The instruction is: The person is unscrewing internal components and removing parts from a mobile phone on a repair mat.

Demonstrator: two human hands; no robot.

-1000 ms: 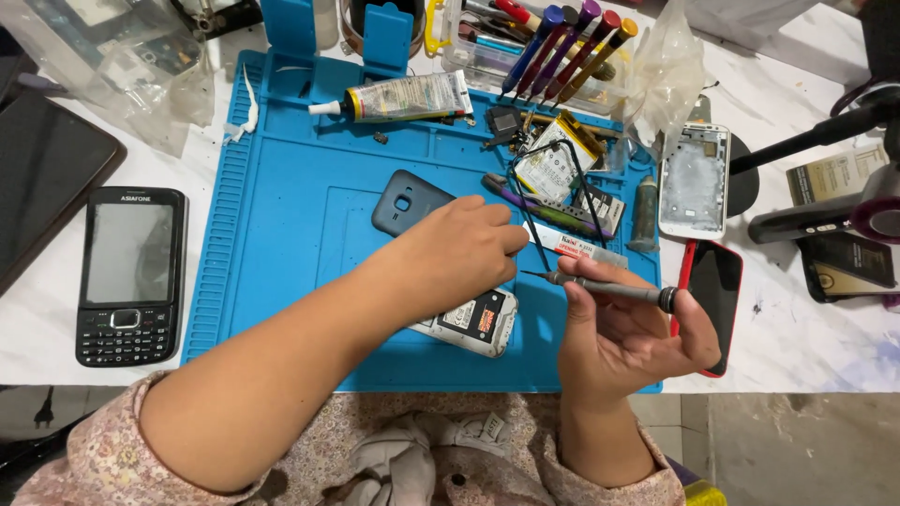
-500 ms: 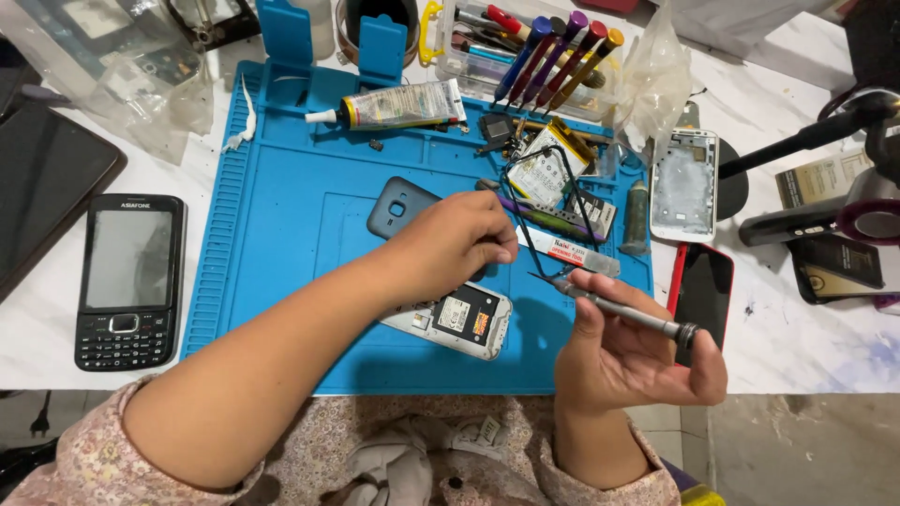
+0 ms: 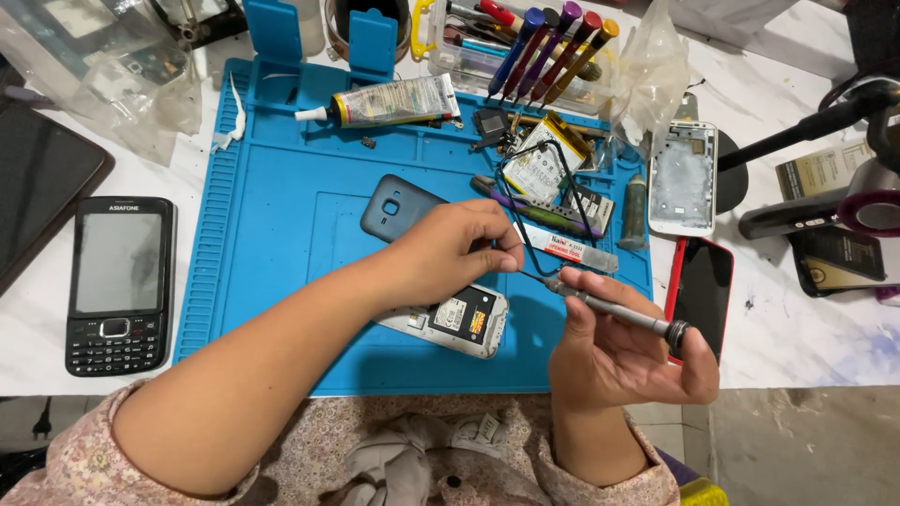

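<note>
1. Screwdriver (image 3: 609, 309), gripped by right hand (image 3: 623, 361) at lower right, had tilted so its tip met left hand (image 3: 455, 253)
2. Left fingertips stayed pinched at that tip, contents unclear
3. Opened phone (image 3: 450, 321) remained on blue mat (image 3: 281, 234) at centre, partly under left hand

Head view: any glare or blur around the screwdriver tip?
Head view: even light and sharp focus at the screwdriver tip, with no motion blur; the left hand casts only a soft shadow on the blue mat; mild glare on the red-edged phone.
</note>
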